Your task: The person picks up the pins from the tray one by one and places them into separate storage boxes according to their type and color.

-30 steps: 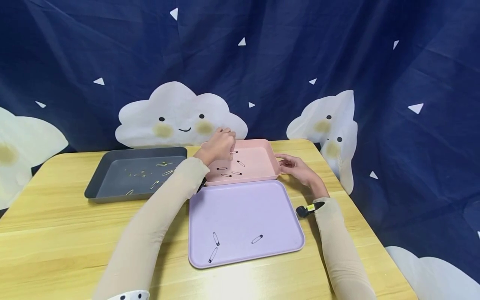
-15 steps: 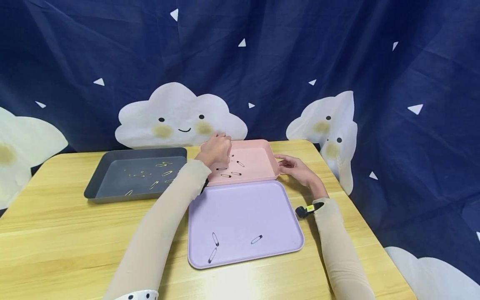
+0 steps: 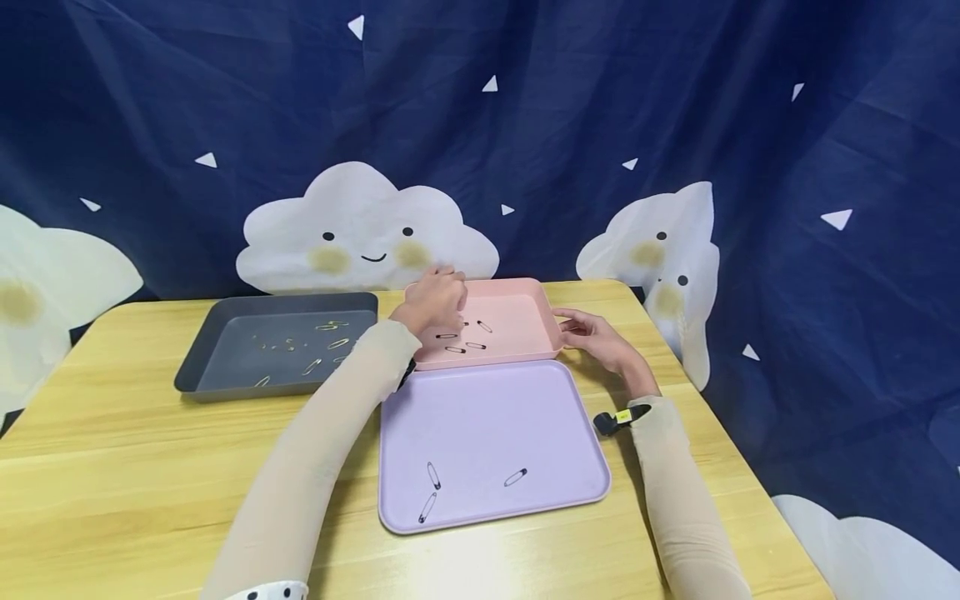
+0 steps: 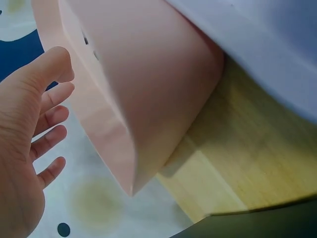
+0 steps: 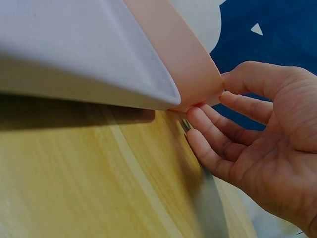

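Note:
My left hand (image 3: 433, 298) reaches over the left side of the pink tray (image 3: 521, 321), knuckles up. Its fingertips are hidden in the head view, where the dark end of a safety pin (image 3: 466, 323) shows beside them. In the left wrist view the thumb and forefinger (image 4: 64, 91) bend close together; whether they pinch a pin I cannot tell. Several more black-ended safety pins (image 3: 476, 346) lie in this tray. At the tray's right wall is my right hand (image 3: 596, 335); in the right wrist view its thumb (image 5: 250, 79) and fingertips grip the pink corner.
A flat lilac tray (image 3: 487, 425) sits in front, with several black-ended safety pins (image 3: 516, 477) on it. Further left, a dark grey tray (image 3: 247, 358) holds several gold-coloured pins (image 3: 312, 367). The wooden table (image 3: 150, 475) ends at a blue curtain (image 3: 570, 100).
My left hand has shifted slightly down and left. The safety pin at its fingertips has slid toward me within the pink tray. My right hand stays at the tray's side.

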The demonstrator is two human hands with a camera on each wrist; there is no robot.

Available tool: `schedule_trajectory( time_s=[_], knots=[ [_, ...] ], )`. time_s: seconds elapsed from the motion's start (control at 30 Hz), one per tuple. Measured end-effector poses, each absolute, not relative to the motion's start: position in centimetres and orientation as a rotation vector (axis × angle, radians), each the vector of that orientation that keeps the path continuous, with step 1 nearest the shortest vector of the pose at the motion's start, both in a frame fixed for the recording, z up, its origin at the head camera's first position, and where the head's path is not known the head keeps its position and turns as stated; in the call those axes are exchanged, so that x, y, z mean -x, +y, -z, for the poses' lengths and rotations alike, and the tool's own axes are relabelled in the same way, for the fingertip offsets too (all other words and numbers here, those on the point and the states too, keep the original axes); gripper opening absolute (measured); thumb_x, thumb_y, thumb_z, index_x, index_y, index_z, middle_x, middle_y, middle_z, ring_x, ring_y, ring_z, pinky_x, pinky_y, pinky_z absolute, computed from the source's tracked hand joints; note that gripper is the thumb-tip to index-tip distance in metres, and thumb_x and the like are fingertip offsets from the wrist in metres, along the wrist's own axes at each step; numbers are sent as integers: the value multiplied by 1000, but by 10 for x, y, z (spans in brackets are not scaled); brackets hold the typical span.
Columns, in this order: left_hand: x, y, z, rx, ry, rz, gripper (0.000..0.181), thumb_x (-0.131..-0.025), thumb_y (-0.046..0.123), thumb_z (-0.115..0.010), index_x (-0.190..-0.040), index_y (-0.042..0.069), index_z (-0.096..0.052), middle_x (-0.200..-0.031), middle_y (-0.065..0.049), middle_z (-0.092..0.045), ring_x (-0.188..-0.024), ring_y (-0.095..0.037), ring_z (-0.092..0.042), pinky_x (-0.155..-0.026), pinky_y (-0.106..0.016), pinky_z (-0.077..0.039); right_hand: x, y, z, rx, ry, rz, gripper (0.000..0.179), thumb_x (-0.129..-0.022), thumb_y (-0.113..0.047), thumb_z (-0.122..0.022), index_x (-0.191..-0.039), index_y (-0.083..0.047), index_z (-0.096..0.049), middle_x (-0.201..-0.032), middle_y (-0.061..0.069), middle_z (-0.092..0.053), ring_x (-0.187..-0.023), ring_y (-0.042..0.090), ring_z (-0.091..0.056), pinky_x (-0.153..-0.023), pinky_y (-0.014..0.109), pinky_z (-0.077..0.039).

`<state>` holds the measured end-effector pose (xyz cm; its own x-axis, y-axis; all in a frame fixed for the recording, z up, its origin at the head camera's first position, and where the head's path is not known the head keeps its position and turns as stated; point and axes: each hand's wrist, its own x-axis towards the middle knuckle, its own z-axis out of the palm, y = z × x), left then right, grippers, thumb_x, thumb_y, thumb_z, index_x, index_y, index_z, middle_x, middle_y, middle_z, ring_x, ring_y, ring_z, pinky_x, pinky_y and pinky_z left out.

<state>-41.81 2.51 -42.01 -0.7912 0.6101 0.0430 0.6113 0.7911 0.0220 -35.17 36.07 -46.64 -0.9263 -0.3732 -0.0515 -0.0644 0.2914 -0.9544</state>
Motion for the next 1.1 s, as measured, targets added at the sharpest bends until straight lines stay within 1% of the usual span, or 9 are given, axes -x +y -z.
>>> schedule_trajectory(
  time_s=[0.17, 0.27, 0.33, 0.5, 0.63, 0.73, 0.87, 0.97, 1.1],
  knots=[
    [407, 29, 413, 1110, -2872, 41, 11, -75, 26, -75, -80, 17, -70, -106, 0, -61, -110, -23, -51, -113, -44, -33, 351, 361, 466, 385, 2303, 1666, 56, -101, 0, -57, -153, 3, -39, -135, 39, -51, -105, 11, -61, -90, 24, -57],
    [395, 34, 408, 1208, -2802, 83, 12, -75, 24, -76, -84, 16, -74, -106, 1, -61, -111, -23, -52, -108, -43, -36, 351, 361, 465, 380, 2326, 1646, 55, -101, -1, -57, -153, 2, -40, -134, 37, -52, -105, 11, -61, -89, 23, -56],
    [386, 39, 406, 1282, -2735, 97, 13, -74, 24, -77, -84, 16, -76, -105, 1, -61, -111, -23, -52, -105, -45, -38, 351, 360, 464, 381, 2341, 1636, 54, -101, -1, -58, -153, 1, -41, -133, 37, -53, -104, 12, -61, -87, 21, -55],
    [360, 53, 402, 1483, -2553, 71, 11, -74, 23, -76, -83, 17, -74, -101, 0, -62, -105, -23, -54, -95, -44, -43, 350, 360, 464, 383, 2337, 1640, 55, -101, -1, -58, -153, 2, -41, -132, 37, -53, -104, 13, -61, -86, 22, -56],
    [337, 63, 398, 1646, -2422, 37, 18, -75, 26, -77, -90, 17, -74, -101, 1, -61, -102, -22, -54, -90, -41, -43, 350, 360, 465, 383, 2319, 1657, 55, -100, -1, -58, -153, 4, -40, -133, 39, -52, -103, 12, -61, -87, 22, -56],
    [318, 71, 396, 1736, -2336, -16, 25, -76, 31, -77, -98, 20, -74, -105, 2, -62, -105, -19, -55, -92, -39, -44, 351, 361, 466, 391, 2300, 1674, 56, -101, -1, -57, -153, 4, -38, -133, 40, -51, -103, 11, -62, -88, 23, -56],
    [293, 78, 393, 1844, -2272, -58, 27, -80, 32, -76, -106, 25, -72, -113, 3, -64, -111, -17, -55, -97, -38, -44, 351, 360, 466, 407, 2287, 1684, 56, -101, 0, -56, -153, 4, -38, -132, 39, -51, -103, 12, -62, -89, 25, -57],
    [278, 81, 394, 1923, -2217, -76, 28, -82, 34, -74, -109, 28, -72, -112, 5, -63, -111, -15, -54, -95, -35, -44, 351, 360, 467, 411, 2297, 1685, 55, -101, 0, -56, -153, 5, -38, -132, 39, -51, -103, 12, -62, -88, 24, -57],
    [262, 83, 398, 2018, -2172, -96, 28, -82, 34, -74, -110, 30, -73, -106, 8, -61, -105, -13, -53, -90, -32, -44, 351, 360, 467, 411, 2303, 1689, 56, -100, 0, -57, -153, 6, -38, -133, 41, -51, -102, 10, -62, -87, 22, -56]
  ],
)
